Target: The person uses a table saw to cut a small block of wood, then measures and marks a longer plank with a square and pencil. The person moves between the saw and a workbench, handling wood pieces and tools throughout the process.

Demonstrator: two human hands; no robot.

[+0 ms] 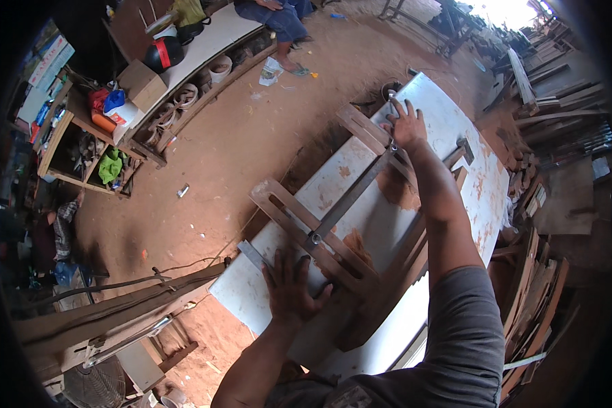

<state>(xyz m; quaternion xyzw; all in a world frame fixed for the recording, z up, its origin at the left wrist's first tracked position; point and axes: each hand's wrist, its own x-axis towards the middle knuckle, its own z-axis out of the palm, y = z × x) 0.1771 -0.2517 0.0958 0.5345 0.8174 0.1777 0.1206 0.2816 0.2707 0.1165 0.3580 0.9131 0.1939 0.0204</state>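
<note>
My left hand (291,285) lies flat with fingers spread on the near end of a slotted wooden frame (313,234) that rests on a white work table (449,122). A long metal bar (352,197) runs along the frame from a bolt near my left fingers toward my right hand (406,126). My right hand reaches far out, fingers spread, touching the bar's far end and another slotted wooden piece (364,129). Neither hand grips anything that I can see.
A red dirt floor (251,136) spreads to the left. A long bench (204,47) with boxes, a helmet and tubs stands at the back left, where a person sits. Stacked planks (537,292) line the right side. A fan (92,384) sits low left.
</note>
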